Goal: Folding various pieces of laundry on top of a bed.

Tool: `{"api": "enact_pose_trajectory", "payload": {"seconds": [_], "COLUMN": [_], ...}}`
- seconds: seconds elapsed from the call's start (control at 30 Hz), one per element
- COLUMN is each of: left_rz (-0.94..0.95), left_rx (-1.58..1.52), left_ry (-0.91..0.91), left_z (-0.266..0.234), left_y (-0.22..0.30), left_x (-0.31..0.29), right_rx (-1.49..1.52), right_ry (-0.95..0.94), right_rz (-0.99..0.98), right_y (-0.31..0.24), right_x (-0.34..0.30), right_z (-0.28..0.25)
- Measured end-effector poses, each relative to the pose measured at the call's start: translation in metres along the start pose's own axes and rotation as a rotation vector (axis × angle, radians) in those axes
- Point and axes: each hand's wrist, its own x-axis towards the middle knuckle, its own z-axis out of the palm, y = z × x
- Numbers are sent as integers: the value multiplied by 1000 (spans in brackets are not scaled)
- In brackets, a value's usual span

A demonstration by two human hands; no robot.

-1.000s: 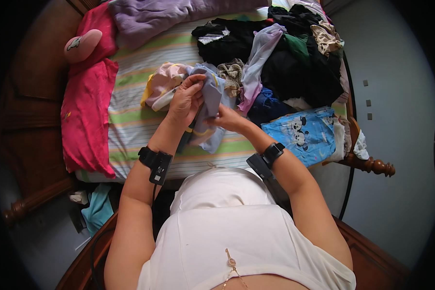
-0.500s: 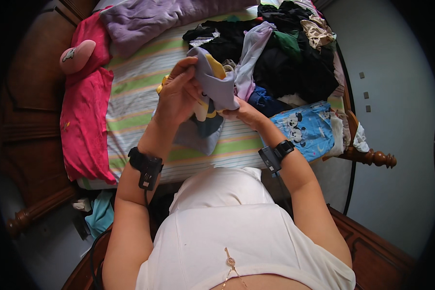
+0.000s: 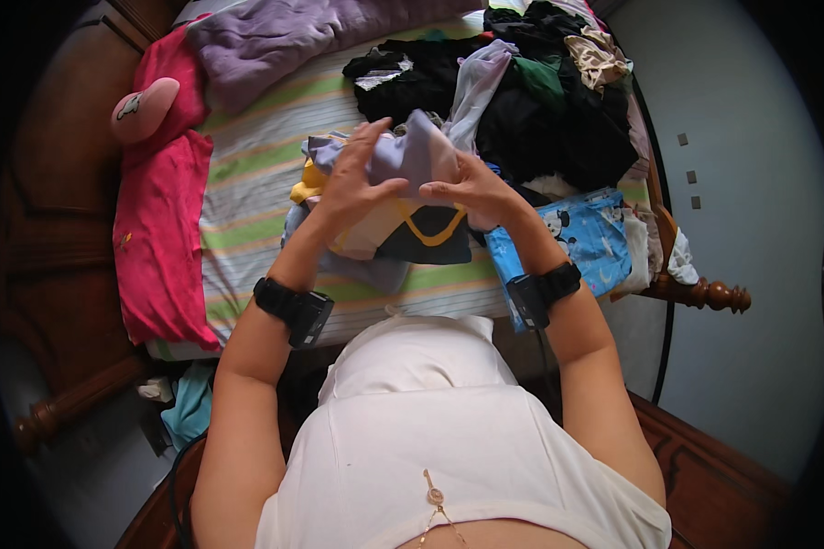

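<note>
Over the near part of the bed, a lavender garment (image 3: 403, 157) is bunched between my hands. My left hand (image 3: 352, 178) is at its left side, fingers stretched and apart, with the thumb toward the cloth. My right hand (image 3: 485, 190) grips the garment's right side, its thumb in front and some fingers hidden by cloth. Just below hangs or lies a dark grey cloth with yellow trim (image 3: 430, 240); I cannot tell whether it belongs to the same garment. Yellow cloth (image 3: 308, 183) shows beside my left hand, and grey-blue cloth (image 3: 375, 273) lies underneath.
Black clothes (image 3: 549, 128) are heaped at the right, with a pale lilac cloth (image 3: 476, 87) and beige cloth (image 3: 598, 59). A blue printed cloth (image 3: 590, 240) lies by my right forearm. Purple blanket (image 3: 284, 41), pink cloth (image 3: 160, 238) and wooden bedpost (image 3: 710, 299) border the striped sheet (image 3: 247, 197).
The lavender garment came down from its raised position and is more bunched. My left hand lowered and its fingers spread; my right hand rose slightly rightward. More dark grey, yellow-trimmed cloth shows below.
</note>
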Motion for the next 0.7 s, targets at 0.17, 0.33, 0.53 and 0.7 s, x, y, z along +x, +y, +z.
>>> {"api": "enact_pose_trajectory", "payload": {"seconds": [0.17, 0.33, 0.53, 0.7], "left_rz": [-210, -306, -337, -296], "left_rx": [-445, -348, -83, 580], "left_ry": [-481, -839, -913, -738], "left_z": [-2, -9, -21, -46], "left_y": [16, 9, -27, -77], "left_x": [14, -5, -23, -12], "right_rx": [-32, -145, -26, 91], "right_ry": [5, 77, 441, 808], "right_rz": [107, -82, -331, -430], "right_y": [-19, -35, -61, -76], "right_x": [-2, -17, -49, -59], "right_z": [4, -27, -80, -112]}}
